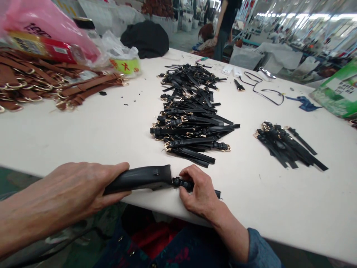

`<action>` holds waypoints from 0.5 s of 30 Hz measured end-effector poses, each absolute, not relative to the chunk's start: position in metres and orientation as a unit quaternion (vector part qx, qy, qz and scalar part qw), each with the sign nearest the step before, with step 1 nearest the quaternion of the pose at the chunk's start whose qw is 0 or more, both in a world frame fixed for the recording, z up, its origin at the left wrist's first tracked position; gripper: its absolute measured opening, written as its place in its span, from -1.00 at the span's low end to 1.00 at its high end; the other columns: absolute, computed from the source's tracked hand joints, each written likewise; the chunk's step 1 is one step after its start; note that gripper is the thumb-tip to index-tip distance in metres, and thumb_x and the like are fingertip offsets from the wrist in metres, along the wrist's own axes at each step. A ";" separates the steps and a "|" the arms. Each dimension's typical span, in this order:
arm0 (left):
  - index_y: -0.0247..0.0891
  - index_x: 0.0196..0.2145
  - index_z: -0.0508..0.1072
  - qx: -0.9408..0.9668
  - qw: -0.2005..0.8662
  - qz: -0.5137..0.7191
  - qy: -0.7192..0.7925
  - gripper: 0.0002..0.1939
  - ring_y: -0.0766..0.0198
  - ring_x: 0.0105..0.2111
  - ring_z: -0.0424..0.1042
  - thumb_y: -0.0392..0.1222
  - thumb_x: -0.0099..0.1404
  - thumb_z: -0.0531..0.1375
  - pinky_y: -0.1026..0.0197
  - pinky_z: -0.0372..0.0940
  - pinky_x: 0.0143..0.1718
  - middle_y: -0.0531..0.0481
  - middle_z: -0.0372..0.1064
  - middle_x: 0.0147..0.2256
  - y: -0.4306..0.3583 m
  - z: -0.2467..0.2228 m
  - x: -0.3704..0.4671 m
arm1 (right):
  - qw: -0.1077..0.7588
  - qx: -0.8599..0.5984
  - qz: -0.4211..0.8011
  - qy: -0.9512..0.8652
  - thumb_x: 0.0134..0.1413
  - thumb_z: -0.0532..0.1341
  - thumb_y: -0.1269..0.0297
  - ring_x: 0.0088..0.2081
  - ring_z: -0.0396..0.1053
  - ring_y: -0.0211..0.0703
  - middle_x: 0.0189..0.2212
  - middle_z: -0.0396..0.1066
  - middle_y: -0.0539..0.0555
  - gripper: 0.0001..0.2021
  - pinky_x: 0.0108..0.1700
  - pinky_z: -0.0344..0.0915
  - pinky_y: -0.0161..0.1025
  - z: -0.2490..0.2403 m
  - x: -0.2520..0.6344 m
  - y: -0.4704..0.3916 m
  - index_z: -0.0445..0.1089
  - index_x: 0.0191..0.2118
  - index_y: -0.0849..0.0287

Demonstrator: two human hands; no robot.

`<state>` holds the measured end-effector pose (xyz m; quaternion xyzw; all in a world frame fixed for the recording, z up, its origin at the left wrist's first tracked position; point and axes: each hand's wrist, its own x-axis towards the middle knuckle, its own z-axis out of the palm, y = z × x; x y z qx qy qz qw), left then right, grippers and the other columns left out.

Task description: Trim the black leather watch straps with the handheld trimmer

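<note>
My left hand is closed round a black handheld tool with a thick, smooth body and a small switch on its side. The tool's square end points right and meets the near end of a short black buckle strap; I cannot tell whether they touch. Thumb and fingers of my right hand pinch this strap close to the table's front edge, and its tail sticks out beyond the palm. Just behind lies a long heap of similar black buckle straps with gold buckles.
On the right is a smaller pile of black straps. Brown straps with gold rings lie at left beside a pink plastic bag. Further back on the white table are a black cloth item, a cable and a green package. A person stands beyond.
</note>
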<state>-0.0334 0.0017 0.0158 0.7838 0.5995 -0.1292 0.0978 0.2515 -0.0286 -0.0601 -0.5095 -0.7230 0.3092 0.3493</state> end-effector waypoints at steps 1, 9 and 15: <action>0.03 -0.21 0.51 0.784 0.097 -0.157 0.593 -0.52 -0.12 -0.37 0.53 0.34 0.14 0.04 0.03 0.19 -0.39 -0.01 0.56 -0.41 0.002 0.018 -0.030 | 0.347 -0.510 0.309 -0.724 -0.19 0.15 0.42 -0.29 0.33 -0.15 -0.34 0.36 0.04 -0.75 -0.21 0.26 -0.21 -0.060 0.251 -0.029 0.34 -0.27 0.15; -0.06 -0.03 0.45 0.782 0.088 -0.190 0.587 -0.44 -0.14 -0.33 0.54 0.32 0.23 0.00 0.00 0.26 -0.33 -0.10 0.55 -0.37 0.004 0.021 -0.010 | 0.343 -0.520 0.304 -0.721 -0.20 0.14 0.44 -0.28 0.34 -0.14 -0.32 0.38 0.04 -0.70 -0.18 0.29 -0.20 -0.058 0.252 -0.029 0.32 -0.23 0.13; -0.05 -0.04 0.42 0.744 0.129 -0.212 0.620 -0.47 -0.15 -0.28 0.55 0.28 0.23 -0.05 -0.02 0.27 -0.30 -0.11 0.56 -0.34 -0.011 0.019 -0.013 | 0.342 -0.525 0.302 -0.719 -0.21 0.15 0.43 -0.30 0.33 -0.15 -0.33 0.39 0.04 -0.71 -0.20 0.29 -0.20 -0.059 0.251 -0.028 0.32 -0.24 0.14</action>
